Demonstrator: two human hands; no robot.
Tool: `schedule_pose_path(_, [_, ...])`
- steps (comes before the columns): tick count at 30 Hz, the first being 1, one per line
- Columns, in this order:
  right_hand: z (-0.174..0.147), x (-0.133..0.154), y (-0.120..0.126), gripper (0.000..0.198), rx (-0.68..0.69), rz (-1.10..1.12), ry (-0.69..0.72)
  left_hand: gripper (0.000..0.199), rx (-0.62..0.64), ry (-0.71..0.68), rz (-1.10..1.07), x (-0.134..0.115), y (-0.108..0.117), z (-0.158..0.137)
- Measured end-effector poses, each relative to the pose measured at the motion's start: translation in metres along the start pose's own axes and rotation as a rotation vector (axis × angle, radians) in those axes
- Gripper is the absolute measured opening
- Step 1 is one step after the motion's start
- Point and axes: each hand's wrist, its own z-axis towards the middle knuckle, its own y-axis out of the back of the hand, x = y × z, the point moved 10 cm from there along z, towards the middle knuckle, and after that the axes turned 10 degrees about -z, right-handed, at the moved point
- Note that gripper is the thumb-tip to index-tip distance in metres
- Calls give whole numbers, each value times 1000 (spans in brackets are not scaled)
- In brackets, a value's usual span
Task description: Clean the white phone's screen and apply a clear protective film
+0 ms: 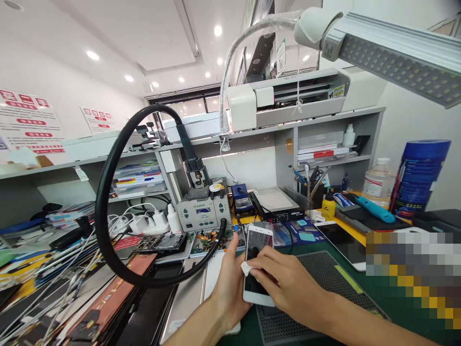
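Observation:
A white smartphone (260,295) with a dark glossy screen is held upright at a slant above the bench. My left hand (228,281) grips it along its left edge, thumb pointing up beside the frame. In the fingers of my right hand (288,276) is a small white wipe (245,267), pinched against the left side of the screen. The right hand covers much of the phone's right side. Beneath the hands lies a dark grey perforated mat (324,274) on a green work surface.
A hot air station (205,211) stands behind, its thick black hose (103,192) looping at the left. Disassembled phone parts (122,283) and cables crowd the left. A white tablet (340,245) lies right of the mat, below a yellow bottle (328,207). An LED lamp (396,57) hangs overhead.

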Motion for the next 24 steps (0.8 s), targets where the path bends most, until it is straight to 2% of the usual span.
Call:
schedule_pose_path(3, [3, -4, 0, 25, -12, 38, -19, 59, 2, -8, -17, 0, -2, -1])
schedule_pose_path(8, [5, 2, -6, 28, 27, 83, 34, 56, 15, -54, -54, -7, 1, 1])
schedule_pose_path(16, [0, 31, -24, 24, 97, -152, 250, 59, -10, -90, -87, -23, 9, 8])
schedule_pose_path(19, [-3, 37, -27, 26, 62, -236, 324, 59, -38, -92, -97, -28, 10, 7])
schedule_pose_path(24, [-8, 39, -22, 22, -72, -266, 379, 67, -88, -49, -66, -27, 11, 2])
